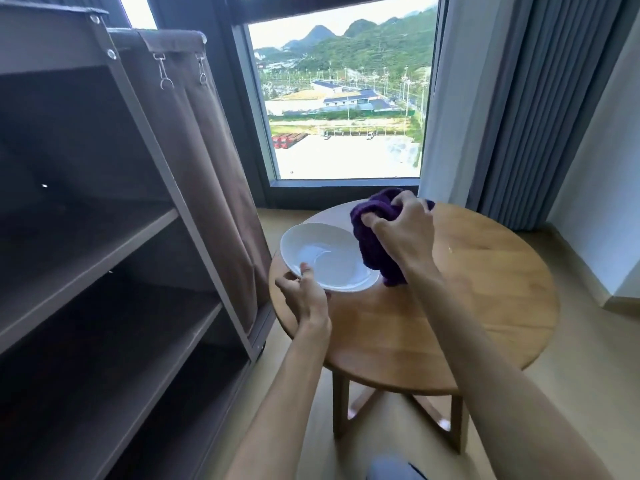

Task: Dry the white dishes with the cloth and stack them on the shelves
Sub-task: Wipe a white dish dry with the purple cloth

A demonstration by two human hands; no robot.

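A room in a home or apartment, high up in a building: a tall window (346, 98) looks down on a parking lot, low buildings and green hills. Grey pleated curtains (512, 109) hang beside it. A small round wooden table (467, 306) stands on pale flooring, beside a brown fabric-covered shelf unit (104, 237).

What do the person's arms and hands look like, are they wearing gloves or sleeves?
No gloves or sleeves show. The left hand and right hand are bare, and both forearms are uncovered up to the picture's bottom edge. I see no watch, ring or bracelet in this view.
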